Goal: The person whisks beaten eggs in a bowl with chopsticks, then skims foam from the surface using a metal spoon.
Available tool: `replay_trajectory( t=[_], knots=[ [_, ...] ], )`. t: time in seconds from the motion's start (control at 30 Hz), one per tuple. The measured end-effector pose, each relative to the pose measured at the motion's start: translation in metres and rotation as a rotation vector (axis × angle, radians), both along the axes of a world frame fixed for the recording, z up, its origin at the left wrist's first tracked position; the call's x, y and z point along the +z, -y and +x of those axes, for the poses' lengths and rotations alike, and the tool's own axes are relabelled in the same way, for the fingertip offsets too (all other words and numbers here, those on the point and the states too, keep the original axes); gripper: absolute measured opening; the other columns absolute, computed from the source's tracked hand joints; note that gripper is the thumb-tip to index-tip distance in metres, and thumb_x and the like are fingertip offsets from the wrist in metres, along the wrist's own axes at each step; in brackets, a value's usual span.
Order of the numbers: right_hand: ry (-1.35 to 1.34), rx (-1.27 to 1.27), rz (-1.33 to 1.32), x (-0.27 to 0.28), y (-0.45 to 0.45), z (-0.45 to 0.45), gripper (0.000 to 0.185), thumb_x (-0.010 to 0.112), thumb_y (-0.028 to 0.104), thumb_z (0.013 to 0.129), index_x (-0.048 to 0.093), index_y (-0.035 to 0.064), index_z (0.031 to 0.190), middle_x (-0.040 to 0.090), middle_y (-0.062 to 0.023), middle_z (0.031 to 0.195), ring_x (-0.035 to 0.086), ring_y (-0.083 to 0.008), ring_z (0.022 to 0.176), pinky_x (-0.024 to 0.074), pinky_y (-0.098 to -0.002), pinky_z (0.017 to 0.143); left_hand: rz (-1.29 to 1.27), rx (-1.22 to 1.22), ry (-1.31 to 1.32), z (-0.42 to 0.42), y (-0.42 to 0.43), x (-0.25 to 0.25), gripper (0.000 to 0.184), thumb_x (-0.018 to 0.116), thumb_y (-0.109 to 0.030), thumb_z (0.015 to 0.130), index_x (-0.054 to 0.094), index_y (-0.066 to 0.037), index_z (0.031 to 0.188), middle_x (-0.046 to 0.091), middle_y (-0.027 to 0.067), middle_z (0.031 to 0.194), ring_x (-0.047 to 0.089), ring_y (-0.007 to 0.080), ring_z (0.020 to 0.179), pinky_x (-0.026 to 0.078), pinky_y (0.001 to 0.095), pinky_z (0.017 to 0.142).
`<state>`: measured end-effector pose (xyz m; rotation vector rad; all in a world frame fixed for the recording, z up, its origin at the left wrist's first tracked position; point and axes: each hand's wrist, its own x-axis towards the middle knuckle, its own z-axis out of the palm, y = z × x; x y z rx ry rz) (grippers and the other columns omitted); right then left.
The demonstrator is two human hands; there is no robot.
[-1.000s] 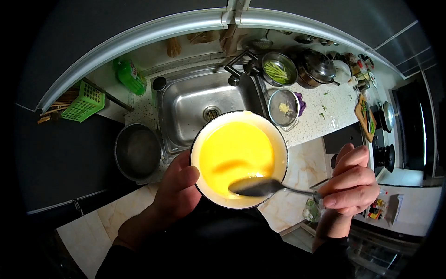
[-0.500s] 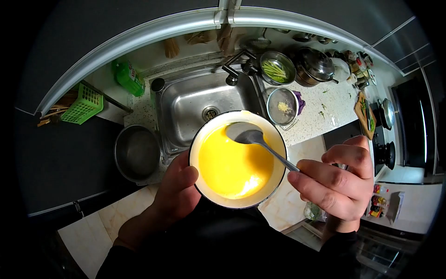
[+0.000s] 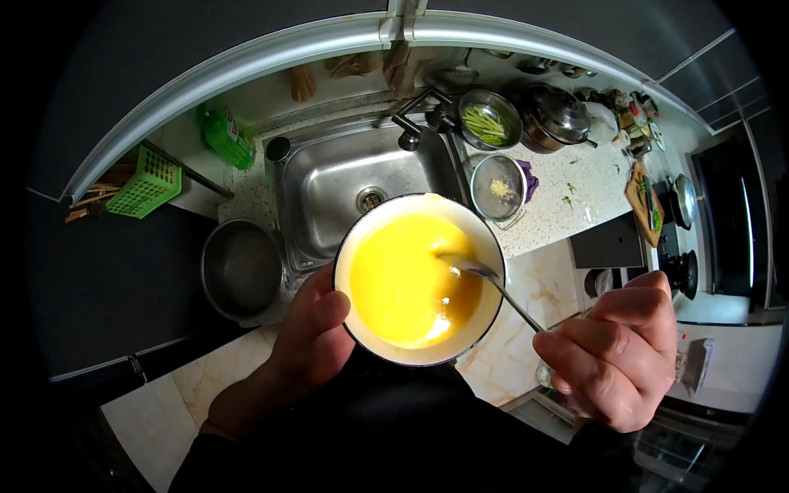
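Observation:
A white bowl [image 3: 491,308] with a dark rim holds smooth yellow liquid [image 3: 403,279]. My left hand [image 3: 315,329] grips its left side, the thumb over the rim and the other fingers hidden behind. On the right, my right hand [image 3: 612,349] is closed round the handle of a metal spoon [image 3: 511,300]. The spoon's tip is under the liquid in the right half of the bowl. The bowl is held up in front of the sink's near edge, over the floor.
Behind the bowl is a steel sink [image 3: 329,177] with a black tap [image 3: 409,135]. A metal basin [image 3: 242,269] stands left. To the right are a bowl of green stalks [image 3: 491,120], a bowl of minced bits [image 3: 498,187], a lidded pot [image 3: 555,119] and a cutting board [image 3: 644,204].
My right hand has moved the spoon from low in the bowl to its upper part, then down and right into the liquid. My left hand and the bowl have hardly moved.

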<state>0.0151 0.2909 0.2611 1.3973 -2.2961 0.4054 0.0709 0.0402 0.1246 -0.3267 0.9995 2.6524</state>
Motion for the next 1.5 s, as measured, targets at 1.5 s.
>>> replay_trajectory(
  t=[1.5],
  knots=[
    [0.292, 0.056, -0.495, -0.081, -0.011, 0.002, 0.030, 0.063, 0.038, 0.094, 0.078, 0.0120, 0.096, 0.070, -0.0007, 0.087, 0.051, -0.0193, 0.081, 0.0382, -0.0305, 0.067, -0.001, -0.018, -0.007, 0.008, 0.000, 0.006, 0.081, 0.073, -0.044, 0.082, 0.042, 0.001, 0.142, 0.054, 0.0120, 0.137, 0.050, 0.0232, 0.129, 0.036, 0.0379, 0.111]
  ],
)
